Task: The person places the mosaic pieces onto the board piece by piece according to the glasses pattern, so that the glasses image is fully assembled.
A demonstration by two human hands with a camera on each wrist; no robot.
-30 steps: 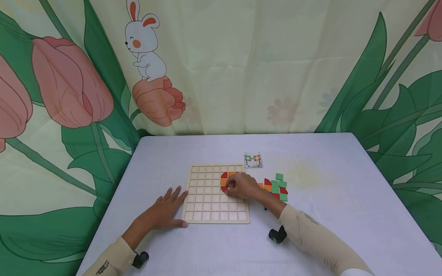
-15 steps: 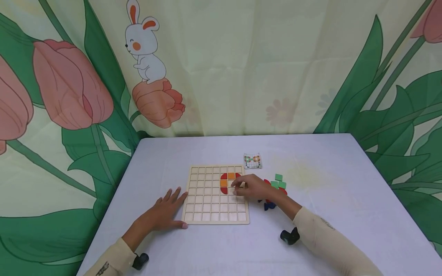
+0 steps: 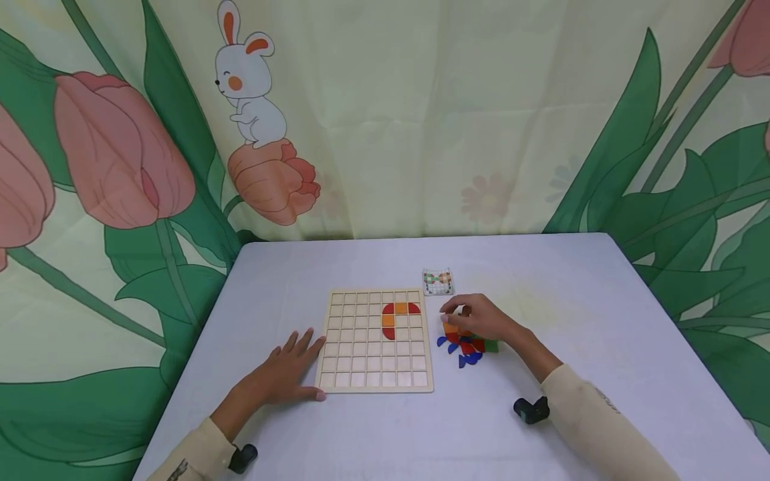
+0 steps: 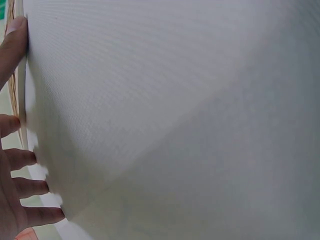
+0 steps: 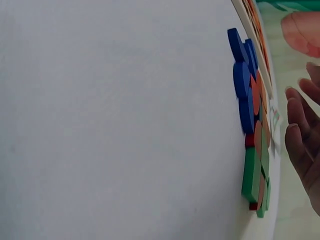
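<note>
A wooden grid board lies on the table in the head view. Set in its cells are a few red rounded-corner tiles and orange square tiles. My left hand rests with fingers spread, thumb and fingertips at the board's left edge. To the right of the board, my right hand hovers over a pile of loose tiles, its fingers loosely bent and nothing seen between them. Blue tiles and a green tile show below that hand in the right wrist view; it partly hides the pile in the head view.
A small printed pattern card lies just beyond the board's far right corner. White cloth covers the table. Behind it hangs a curtain printed with tulips and a rabbit. Each wrist wears a small black camera.
My right hand has moved right, from the board's tiles to above the loose pile. The tiles on the board now show uncovered. My left hand has stayed at the board's edge.
</note>
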